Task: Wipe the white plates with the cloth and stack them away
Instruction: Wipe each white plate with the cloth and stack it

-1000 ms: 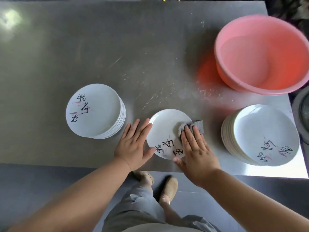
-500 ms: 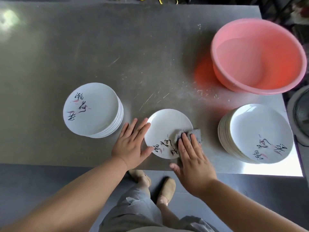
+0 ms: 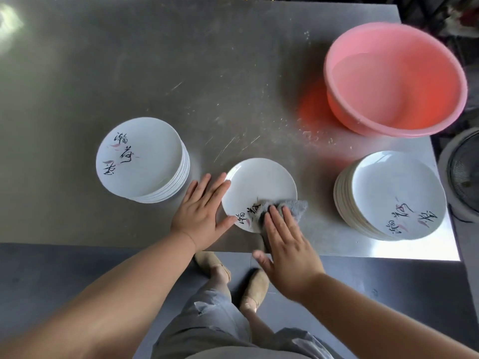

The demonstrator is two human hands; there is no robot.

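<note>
A single white plate (image 3: 256,182) with black calligraphy lies on the steel table near its front edge. My left hand (image 3: 202,211) lies flat with straight fingers against the plate's left rim, thumb touching the rim. My right hand (image 3: 287,244) presses a grey cloth (image 3: 293,207) onto the plate's near right part with straight fingers. A stack of white plates (image 3: 140,159) stands to the left, and another stack of white plates (image 3: 391,195) stands to the right.
A pink plastic basin (image 3: 394,79) sits at the back right of the steel table (image 3: 129,60). A round grey fan (image 3: 461,174) stands off the table's right edge. My legs and feet show below the front edge.
My right hand has drawn the cloth from the plate's right side toward its near edge. The plate has turned a little. My left hand has stayed at the left rim.
</note>
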